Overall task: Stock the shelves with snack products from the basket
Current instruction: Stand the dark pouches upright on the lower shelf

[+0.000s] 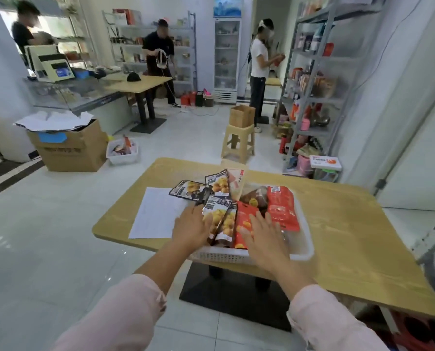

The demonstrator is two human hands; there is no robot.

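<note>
A white plastic basket (pixel 303 245) stands on a wooden table (pixel 350 236) in front of me. It is full of snack packets: dark ones printed with yellow balls (pixel 217 216), an orange-red one (pixel 244 220) and a red one (pixel 282 207). My left hand (pixel 191 228) hovers flat over the basket's left edge, fingers spread, beside the dark packets. My right hand (pixel 263 236) is spread over the orange-red packet at the basket's near side. Neither hand grips anything. A grey metal shelf (pixel 312 97) with goods stands at the far right.
A white sheet of paper (pixel 155 214) lies left of the basket. Beyond the table are a plastic stool (pixel 238 143) with a cardboard box (pixel 241 116), a white bin (pixel 122 152), large cartons (pixel 72 148), a second table (pixel 140 84), and three people standing by shelves.
</note>
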